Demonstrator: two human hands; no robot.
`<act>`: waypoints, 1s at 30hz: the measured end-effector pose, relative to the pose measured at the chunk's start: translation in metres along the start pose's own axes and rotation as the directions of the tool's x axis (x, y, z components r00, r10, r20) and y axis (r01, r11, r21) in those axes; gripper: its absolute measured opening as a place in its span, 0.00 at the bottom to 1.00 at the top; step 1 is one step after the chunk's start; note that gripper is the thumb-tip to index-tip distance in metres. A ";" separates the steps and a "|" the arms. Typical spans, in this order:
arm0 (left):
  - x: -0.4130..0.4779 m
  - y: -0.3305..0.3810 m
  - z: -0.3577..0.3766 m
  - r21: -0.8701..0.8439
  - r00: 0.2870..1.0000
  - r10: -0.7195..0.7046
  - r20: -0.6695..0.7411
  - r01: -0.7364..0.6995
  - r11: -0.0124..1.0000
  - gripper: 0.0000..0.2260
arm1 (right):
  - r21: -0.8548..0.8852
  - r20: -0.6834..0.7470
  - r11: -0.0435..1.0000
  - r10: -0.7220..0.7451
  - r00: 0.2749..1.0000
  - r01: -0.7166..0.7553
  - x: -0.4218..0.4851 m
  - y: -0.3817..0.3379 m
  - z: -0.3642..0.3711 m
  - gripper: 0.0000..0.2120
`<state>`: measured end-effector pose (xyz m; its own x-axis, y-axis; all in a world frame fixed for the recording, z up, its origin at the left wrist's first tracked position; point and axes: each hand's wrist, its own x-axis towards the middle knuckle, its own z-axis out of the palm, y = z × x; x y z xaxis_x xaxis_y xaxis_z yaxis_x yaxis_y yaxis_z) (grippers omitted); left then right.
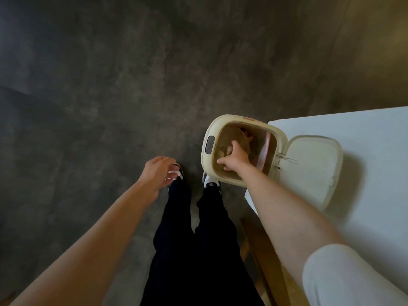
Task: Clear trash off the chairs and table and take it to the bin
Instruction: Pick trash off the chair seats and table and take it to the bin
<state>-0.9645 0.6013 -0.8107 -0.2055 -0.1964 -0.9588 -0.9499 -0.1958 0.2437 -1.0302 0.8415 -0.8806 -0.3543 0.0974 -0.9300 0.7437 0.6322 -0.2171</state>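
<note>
The person stands over the cream bin (206, 164), its lid (309, 171) flipped back against the white wall; the right hand (234, 161) reaches down inside, fingers curled onto brownish paper trash (234, 138), though whether they grip or push I cannot tell; the left hand (157, 172) hangs empty, fingers loosely spread; this looks like the dumping step; next, letting go and withdrawing.

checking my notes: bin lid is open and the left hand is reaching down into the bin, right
Not quite: the head view shows the right hand reaching into the bin, not the left hand, which hangs empty over the floor. The lid is open, as you say.
</note>
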 end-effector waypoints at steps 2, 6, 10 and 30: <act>-0.002 -0.003 -0.005 0.003 1.000 -0.005 -0.005 0.005 1.000 0.05 | -0.054 0.028 0.998 0.025 0.999 -0.024 -0.005 -0.003 0.001 0.50; -0.023 0.001 -0.012 -0.013 1.000 -0.003 0.005 0.003 1.000 0.04 | -0.049 0.032 0.999 0.018 0.999 -0.016 -0.037 -0.008 -0.001 0.49; -0.071 0.011 -0.025 -0.049 1.000 0.019 0.003 -0.019 0.999 0.05 | -0.037 0.039 0.999 -0.007 0.999 0.009 -0.091 -0.017 -0.007 0.42; -0.362 -0.035 -0.178 -0.530 0.920 0.260 -0.295 -0.384 0.756 0.06 | -0.036 0.280 0.894 -0.420 0.863 0.446 -0.432 -0.168 0.097 0.03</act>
<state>-0.8148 0.5082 -0.4457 -0.3663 -0.5148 -0.7751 -0.5146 -0.5820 0.6297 -0.9471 0.6182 -0.4706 -0.4595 -0.3963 -0.7948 0.4864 0.6365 -0.5986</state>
